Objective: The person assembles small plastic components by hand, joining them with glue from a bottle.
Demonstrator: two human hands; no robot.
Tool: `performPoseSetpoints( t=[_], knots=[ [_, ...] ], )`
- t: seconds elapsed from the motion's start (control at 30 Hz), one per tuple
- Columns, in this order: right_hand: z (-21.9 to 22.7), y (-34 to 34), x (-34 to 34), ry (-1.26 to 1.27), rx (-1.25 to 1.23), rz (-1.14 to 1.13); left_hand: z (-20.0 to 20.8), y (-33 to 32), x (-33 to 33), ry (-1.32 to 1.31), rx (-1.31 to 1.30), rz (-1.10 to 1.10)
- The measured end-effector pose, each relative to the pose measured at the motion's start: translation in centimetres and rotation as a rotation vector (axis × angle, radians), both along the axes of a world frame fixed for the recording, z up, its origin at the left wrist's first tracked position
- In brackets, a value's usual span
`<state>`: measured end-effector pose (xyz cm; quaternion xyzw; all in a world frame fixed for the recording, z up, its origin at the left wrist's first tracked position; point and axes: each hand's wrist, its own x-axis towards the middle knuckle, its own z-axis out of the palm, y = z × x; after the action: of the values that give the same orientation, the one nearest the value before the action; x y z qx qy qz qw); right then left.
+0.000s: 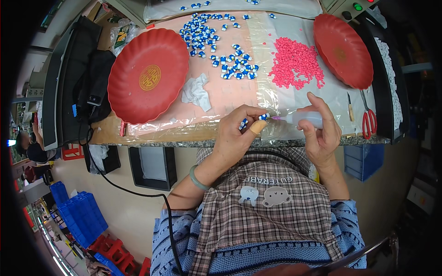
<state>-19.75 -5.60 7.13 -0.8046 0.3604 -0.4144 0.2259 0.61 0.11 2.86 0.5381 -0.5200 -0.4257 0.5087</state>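
My left hand (234, 133) pinches a small blue-and-white piece (264, 117) between thumb and forefinger. A tan finger cot (258, 127) covers the thumb's tip. A second blue-and-white piece (243, 123) is tucked among the same hand's fingers. In my right hand (323, 138) lies a translucent white squeeze bottle (307, 119), held sideways with its thin pinkish nozzle (276, 118) pointing left. The nozzle's tip is at or just beside the pinched piece; whether they touch I cannot tell. Beyond my hands, many like blue-and-white pieces (238, 64) and a heap of small pink pieces (297, 62) cover the table.
Scalloped red trays stand at the left (133, 60) and right (343, 46). A crumpled white tissue (197, 92) lies beside the left one. Red-handled scissors (369, 123) and a slim wooden-handled tool (351, 110) rest at the right. A black cable (133, 194) hangs at my left.
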Motion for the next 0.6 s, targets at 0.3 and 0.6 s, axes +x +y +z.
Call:
performPoseSetpoints(
  t=[0.3,0.6],
  knots=[
    [0.34,-0.02,0.23,0.025,-0.016,0.018,0.13,0.07,-0.03,0.000,0.002,0.003],
    [0.03,-0.32,0.54,0.075,-0.125,0.026,-0.70,-0.14,-0.28,0.020,0.010,0.007]
  ],
)
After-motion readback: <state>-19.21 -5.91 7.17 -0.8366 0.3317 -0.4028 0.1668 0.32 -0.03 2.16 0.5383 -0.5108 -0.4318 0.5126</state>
